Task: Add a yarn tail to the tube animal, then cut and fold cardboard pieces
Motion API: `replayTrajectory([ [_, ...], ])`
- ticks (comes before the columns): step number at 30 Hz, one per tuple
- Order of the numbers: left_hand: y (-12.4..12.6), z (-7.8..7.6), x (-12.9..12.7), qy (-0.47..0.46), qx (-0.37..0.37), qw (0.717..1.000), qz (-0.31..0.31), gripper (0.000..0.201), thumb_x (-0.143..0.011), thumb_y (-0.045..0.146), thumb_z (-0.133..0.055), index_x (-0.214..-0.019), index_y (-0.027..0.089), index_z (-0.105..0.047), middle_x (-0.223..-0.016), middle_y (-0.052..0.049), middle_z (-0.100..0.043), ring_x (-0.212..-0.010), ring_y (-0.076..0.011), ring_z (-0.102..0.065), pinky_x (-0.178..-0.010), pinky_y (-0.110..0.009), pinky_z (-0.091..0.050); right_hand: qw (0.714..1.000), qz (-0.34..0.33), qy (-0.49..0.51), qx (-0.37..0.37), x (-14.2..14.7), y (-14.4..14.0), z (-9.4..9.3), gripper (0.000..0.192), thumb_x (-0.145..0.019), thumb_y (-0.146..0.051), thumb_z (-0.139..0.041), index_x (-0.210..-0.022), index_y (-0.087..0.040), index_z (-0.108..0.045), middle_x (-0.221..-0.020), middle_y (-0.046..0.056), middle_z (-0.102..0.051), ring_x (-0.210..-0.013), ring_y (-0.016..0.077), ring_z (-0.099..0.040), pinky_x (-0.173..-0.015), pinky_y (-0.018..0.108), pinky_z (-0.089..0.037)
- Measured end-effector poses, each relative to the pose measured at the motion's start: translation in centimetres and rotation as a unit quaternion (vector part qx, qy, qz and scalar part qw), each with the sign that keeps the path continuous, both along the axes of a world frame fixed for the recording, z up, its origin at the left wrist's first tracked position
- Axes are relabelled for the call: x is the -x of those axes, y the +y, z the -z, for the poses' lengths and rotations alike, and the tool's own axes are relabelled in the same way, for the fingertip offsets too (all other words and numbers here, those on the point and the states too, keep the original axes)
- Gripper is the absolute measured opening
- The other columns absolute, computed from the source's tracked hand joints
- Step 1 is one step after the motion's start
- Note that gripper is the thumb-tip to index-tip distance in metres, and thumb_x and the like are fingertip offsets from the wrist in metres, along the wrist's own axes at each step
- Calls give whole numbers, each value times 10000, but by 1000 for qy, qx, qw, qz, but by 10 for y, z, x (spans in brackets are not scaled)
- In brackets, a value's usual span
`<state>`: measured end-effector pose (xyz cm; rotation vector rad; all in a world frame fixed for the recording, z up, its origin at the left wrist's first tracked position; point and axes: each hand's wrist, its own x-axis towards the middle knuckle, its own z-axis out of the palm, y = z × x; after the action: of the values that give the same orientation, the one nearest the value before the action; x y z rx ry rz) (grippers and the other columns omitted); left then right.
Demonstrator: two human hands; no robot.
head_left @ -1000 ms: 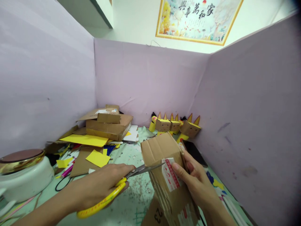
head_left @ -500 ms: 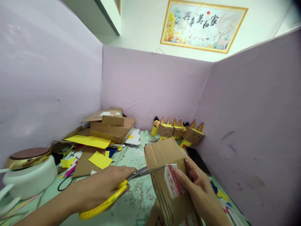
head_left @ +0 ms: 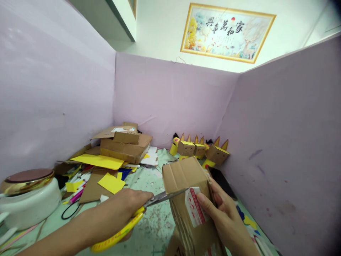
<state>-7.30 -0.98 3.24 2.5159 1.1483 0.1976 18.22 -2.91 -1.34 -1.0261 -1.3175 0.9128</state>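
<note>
My left hand (head_left: 124, 206) is closed round the yellow handles of a pair of scissors (head_left: 157, 198). The blades reach right and lie against a cardboard box (head_left: 183, 174), their tips by a white label with a red stripe (head_left: 196, 206). Gripping the box's right side is my right hand (head_left: 225, 213), its thumb pressed on the label and its other fingers partly hidden behind the box. The box is tilted toward me, and layered cardboard edges show down its left side.
Flattened boxes (head_left: 125, 145) and yellow sheets (head_left: 111, 182) pile up at the back left. A white pot (head_left: 30, 199) stands at the left. Several small cardboard animal figures (head_left: 217, 153) line the back right. Purple panels (head_left: 173, 99) surround the green-covered table (head_left: 149, 227).
The camera view has shifted slightly. Scissors, box and both hands keep nearly the same positions, with the blades still against the box by the label.
</note>
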Motion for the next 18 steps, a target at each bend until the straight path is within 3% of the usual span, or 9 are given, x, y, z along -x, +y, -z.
replayTrajectory([
  [8, 8, 4, 2, 44, -11, 999, 7, 211, -729, 58, -327, -750, 205, -478, -677, 20, -564, -629, -155, -519, -541, -234, -312, 1000, -15, -21, -1, 3, -1, -4, 554, -828, -386, -593, -1339, -283, -404, -1339, 48, -499, -1213, 237, -466, -1017, 370, -366],
  [12, 8, 4, 4, 42, -32, 999, 0, 209, -729, 78, -352, -769, 211, -508, -681, 15, -566, -618, -158, -497, -545, -239, -305, 999, 14, -43, -8, 5, -2, -3, 541, -829, -408, -584, -1331, -294, -421, -1351, 35, -487, -1234, 243, -441, -1028, 371, -353],
  [18, 3, -1, 2, -36, 8, 999, 21, 199, -788, 137, -365, -836, 234, -533, -749, 17, -585, -645, -150, -498, -561, -223, -330, 995, 9, -86, -39, 14, -3, 0, 553, -821, -428, -575, -1331, -262, -440, -1366, 54, -469, -1272, 273, -389, -1056, 410, -315],
])
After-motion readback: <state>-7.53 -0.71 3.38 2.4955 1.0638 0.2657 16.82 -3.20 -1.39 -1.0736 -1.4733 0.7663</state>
